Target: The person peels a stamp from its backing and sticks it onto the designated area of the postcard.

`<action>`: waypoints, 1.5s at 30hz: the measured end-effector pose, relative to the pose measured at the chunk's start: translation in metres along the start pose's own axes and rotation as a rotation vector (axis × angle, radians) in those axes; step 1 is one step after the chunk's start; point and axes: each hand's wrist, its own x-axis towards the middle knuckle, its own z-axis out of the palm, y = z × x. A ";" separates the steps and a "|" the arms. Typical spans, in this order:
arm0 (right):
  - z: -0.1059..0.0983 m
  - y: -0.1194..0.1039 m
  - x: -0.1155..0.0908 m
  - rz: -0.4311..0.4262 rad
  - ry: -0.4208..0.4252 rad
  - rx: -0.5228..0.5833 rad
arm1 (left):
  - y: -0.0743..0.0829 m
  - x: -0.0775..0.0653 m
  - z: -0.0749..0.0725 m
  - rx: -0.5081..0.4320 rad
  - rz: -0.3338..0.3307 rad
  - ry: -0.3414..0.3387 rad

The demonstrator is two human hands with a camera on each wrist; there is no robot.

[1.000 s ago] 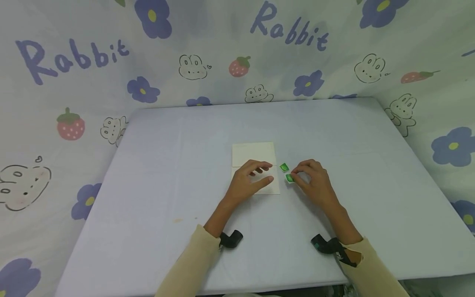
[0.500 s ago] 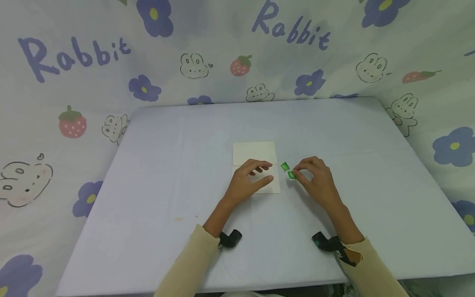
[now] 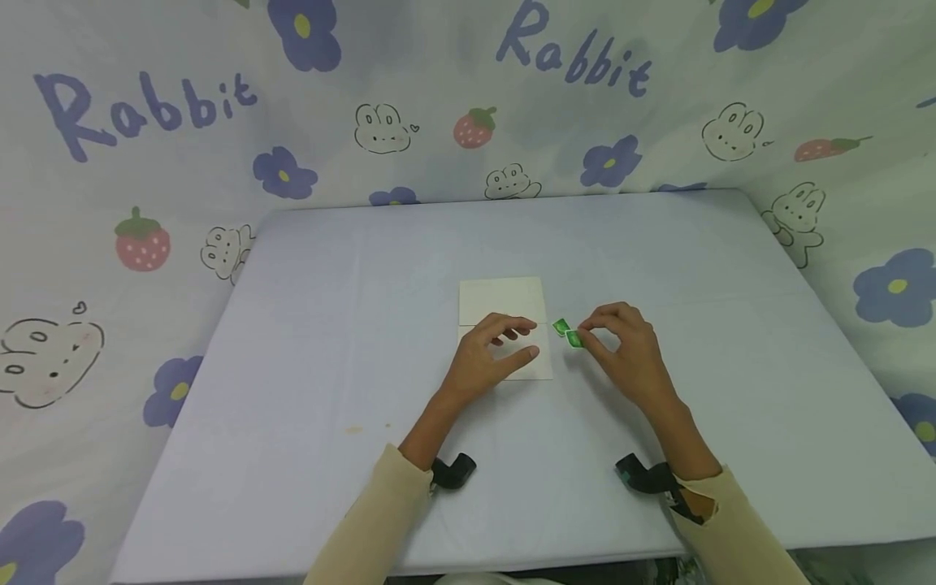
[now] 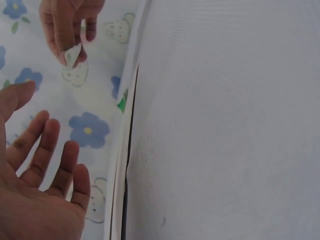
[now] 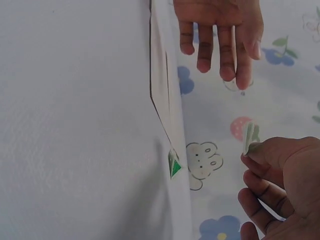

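Observation:
My right hand [image 3: 627, 351] pinches a small green sticker [image 3: 574, 339] with a white border between thumb and fingertips, raised off the table. In the right wrist view that sticker [image 5: 248, 137] looks thin and slightly bent, its pale side showing. A second green sticker [image 3: 560, 327] lies on the table just left of it, beside a cream open booklet [image 3: 500, 301]. Over the booklet's near half hovers my left hand [image 3: 483, 357], fingers relaxed and spread from the thumb, holding nothing; it hides part of that page.
A white cloth covers the table [image 3: 329, 325]. Behind and beside it hangs a curtain [image 3: 424, 73] printed with rabbits, flowers and strawberries. Each wrist wears a black camera, the left camera [image 3: 455, 471] near the front.
The right hand has lifted slightly up and away with the pinched sticker, which now overlaps the lying one in the head view. The left hand has stayed almost still.

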 end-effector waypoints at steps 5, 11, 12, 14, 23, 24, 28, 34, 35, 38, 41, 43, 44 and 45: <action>-0.002 -0.003 0.000 0.005 0.001 -0.009 | 0.001 -0.001 -0.001 -0.002 0.003 0.005; -0.004 -0.006 0.000 -0.013 0.014 -0.001 | 0.001 -0.003 -0.002 -0.026 0.007 0.012; -0.004 -0.007 0.000 -0.017 0.014 0.001 | 0.001 -0.004 -0.002 -0.026 0.005 0.013; -0.005 -0.008 0.000 -0.020 0.013 0.000 | 0.002 -0.004 -0.003 -0.027 0.001 0.015; -0.008 -0.014 0.003 -0.039 0.015 -0.005 | 0.007 -0.007 -0.007 -0.055 0.027 0.031; -0.008 -0.014 0.002 -0.038 0.015 -0.003 | 0.007 -0.007 -0.007 -0.056 0.029 0.032; -0.010 -0.017 0.002 -0.028 0.016 -0.003 | 0.009 -0.008 -0.009 -0.054 0.036 0.042; -0.014 -0.021 0.002 -0.031 0.028 -0.005 | 0.012 -0.007 -0.011 -0.055 0.043 0.049; -0.014 -0.022 0.003 -0.034 0.030 -0.004 | 0.012 -0.007 -0.011 -0.057 0.043 0.048; -0.015 -0.025 0.003 -0.048 0.032 -0.002 | 0.013 -0.007 -0.012 -0.058 0.047 0.051; -0.016 -0.027 0.003 -0.060 0.034 -0.004 | 0.014 -0.008 -0.013 -0.058 0.054 0.059; -0.016 -0.028 0.003 -0.065 0.036 -0.008 | 0.015 -0.009 -0.013 -0.058 0.058 0.063; -0.016 -0.028 0.003 -0.067 0.038 -0.010 | 0.016 -0.009 -0.014 -0.057 0.058 0.065; -0.016 -0.029 0.003 -0.068 0.039 -0.011 | 0.017 -0.009 -0.014 -0.058 0.059 0.064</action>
